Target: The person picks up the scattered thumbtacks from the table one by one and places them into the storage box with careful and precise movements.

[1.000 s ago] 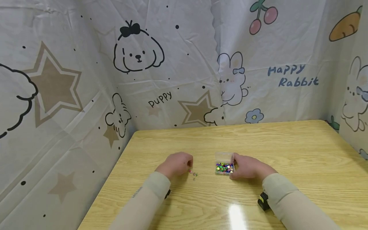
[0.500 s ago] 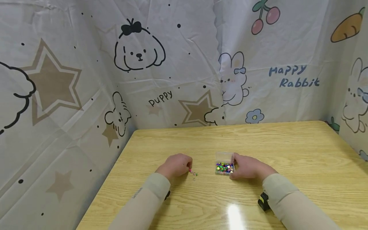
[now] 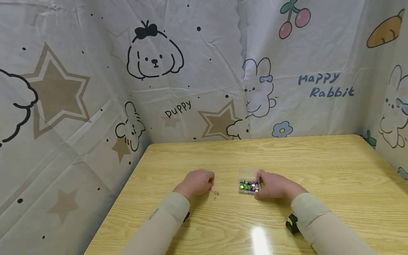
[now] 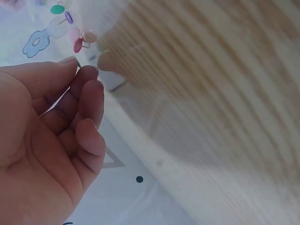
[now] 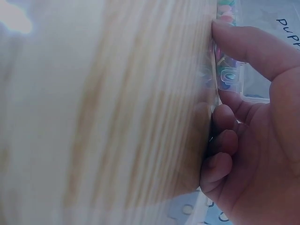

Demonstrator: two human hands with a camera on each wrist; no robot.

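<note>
A small clear plastic box (image 3: 248, 174) stands on the table with its lid up, filled with colourful thumbtacks (image 3: 249, 186). My right hand (image 3: 275, 185) grips its right side, thumb at the near edge. In the right wrist view the thumb lies along the box wall and the other fingers curl below. Left of the box, my left hand (image 3: 195, 182) hovers beside several loose thumbtacks (image 3: 215, 193). The left wrist view has a red thumbtack (image 4: 78, 46) just beyond the fingertips, with green, purple and pink ones behind. Thumb and index tips nearly meet; I see nothing held.
The wooden table (image 3: 271, 152) has a light grain and a bright reflection near its front. A patterned curtain (image 3: 204, 71) hangs along its back and both sides. A dark wrist device (image 3: 292, 224) sits below the right cuff.
The left hand dipped slightly towards the loose thumbtacks, then drew back a little; a pink-red thumbtack shows more plainly by its fingertips. The right hand and the box have stayed put.
</note>
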